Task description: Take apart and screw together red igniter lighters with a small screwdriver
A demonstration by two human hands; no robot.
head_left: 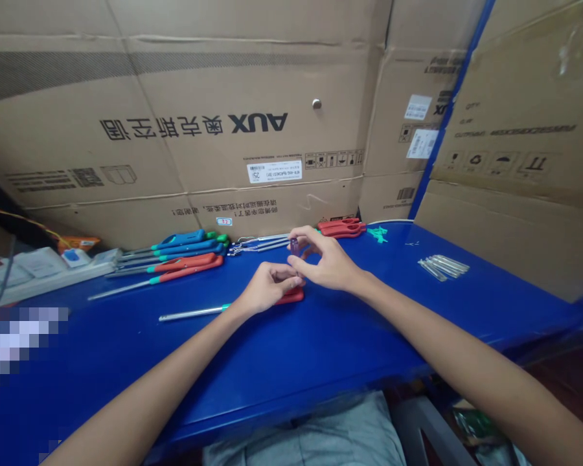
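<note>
On the blue table lies a red-handled long-neck lighter (291,296) with a teal collar and a metal tube pointing left. My left hand (272,285) is closed over its handle, thumb and fingers together; part of the handle is hidden beneath it. Just above and to the right, my right hand (323,259) pinches the purple handle of a screwdriver (294,246), held upright over the lighter. The screwdriver's tip is hidden behind my fingers.
Several blue and red lighters (189,262) lie at the back left beside a white power strip (48,275). Behind my hands are thin metal rods with wires (262,244), red handle shells (340,228) and small green parts (379,234). Silvery tubes (444,266) lie right. Cardboard (199,84) walls the back.
</note>
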